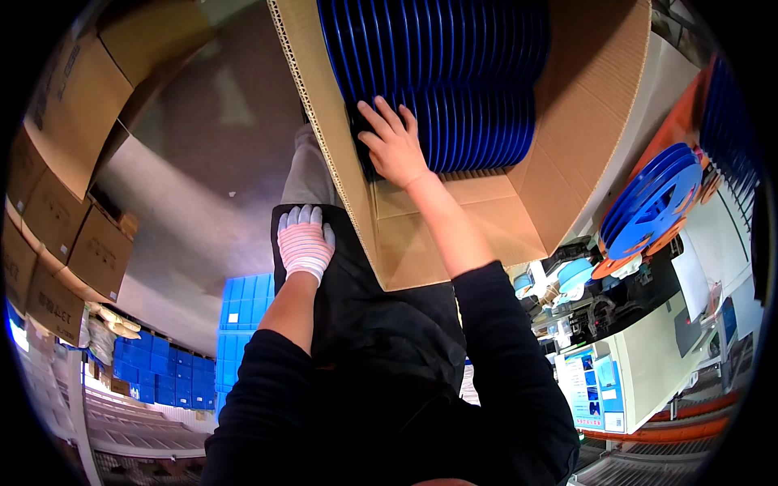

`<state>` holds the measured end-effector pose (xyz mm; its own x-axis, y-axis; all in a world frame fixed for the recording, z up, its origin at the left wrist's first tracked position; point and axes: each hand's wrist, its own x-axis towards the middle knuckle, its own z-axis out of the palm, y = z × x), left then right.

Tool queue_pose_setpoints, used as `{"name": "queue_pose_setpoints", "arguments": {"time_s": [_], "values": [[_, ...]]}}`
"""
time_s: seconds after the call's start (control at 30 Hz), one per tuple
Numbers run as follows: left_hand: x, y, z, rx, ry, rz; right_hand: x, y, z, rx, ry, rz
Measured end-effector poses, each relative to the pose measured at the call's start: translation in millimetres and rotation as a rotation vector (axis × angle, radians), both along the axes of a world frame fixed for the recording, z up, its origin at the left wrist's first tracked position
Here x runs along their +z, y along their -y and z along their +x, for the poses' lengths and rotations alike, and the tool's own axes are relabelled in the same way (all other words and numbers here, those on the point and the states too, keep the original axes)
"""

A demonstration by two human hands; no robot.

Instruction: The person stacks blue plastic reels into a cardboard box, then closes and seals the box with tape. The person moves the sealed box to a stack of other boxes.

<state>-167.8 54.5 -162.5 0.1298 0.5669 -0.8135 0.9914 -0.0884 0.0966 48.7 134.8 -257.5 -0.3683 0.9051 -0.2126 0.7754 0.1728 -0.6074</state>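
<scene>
My right hand (395, 146) is bare and reaches into a large open cardboard box (559, 146), fingers spread against the near end of a row of blue reels (454, 73) standing on edge inside it. Whether it grips a reel I cannot tell. My left hand (304, 241) wears a striped white glove and rests flat on my dark apron at the thigh, just left of the box's corrugated wall. It holds nothing.
Stacked brown cartons (61, 211) line the left side. Blue plastic crates (174, 368) stand on the floor behind. More blue and orange reels (652, 202) sit on a machine at the right, above a white cabinet (640, 364).
</scene>
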Motion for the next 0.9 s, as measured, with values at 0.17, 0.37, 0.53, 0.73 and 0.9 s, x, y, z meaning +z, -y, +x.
{"name": "queue_pose_setpoints", "arguments": {"time_s": [0.17,0.37,0.53,0.73,0.9], "values": [[-3.0,6.8,-3.4,0.004,0.006,0.017,16.6,39.2,30.8,-0.578,0.133,0.106],[-2.3,-0.2,-2.0,-0.041,0.013,0.02,10.1,40.6,47.2,-0.444,0.404,-0.032],[-5.8,6.2,-3.7,-0.087,0.041,0.099,-3.5,24.3,45.6,-0.35,0.57,-0.012],[0.4,-13.1,10.4,-0.083,-0.009,-0.033,61.2,56.8,52.4,-0.568,0.205,0.048],[8.1,-6.2,-6.2,0.215,0.344,0.33,209.7,89.4,84.5,-1.239,-0.34,-0.158]]}}
